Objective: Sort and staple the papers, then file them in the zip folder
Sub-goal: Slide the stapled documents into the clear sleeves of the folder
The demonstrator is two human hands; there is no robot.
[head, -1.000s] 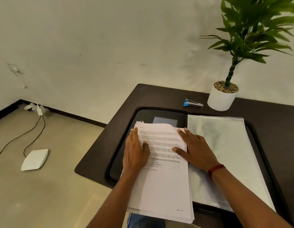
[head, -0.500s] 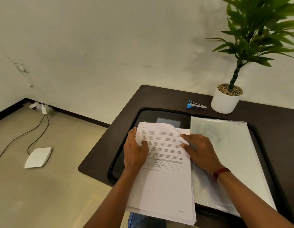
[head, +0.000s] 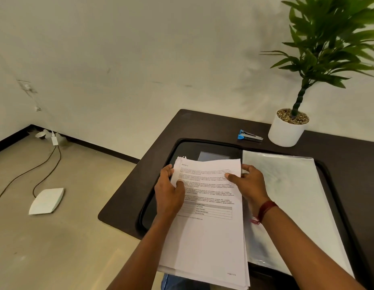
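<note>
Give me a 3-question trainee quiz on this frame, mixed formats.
1. True or false: the stapler lies on the paper stack.
2. Which is nearer the plant pot: A) stapler, B) paper stack?
3. Fill in: the zip folder lies to the ___ of the stack.

Key
1. False; it sits on the desk, apart from the stack.
2. A.
3. Right. The left hand and right hand grip the stack's sides.
</note>
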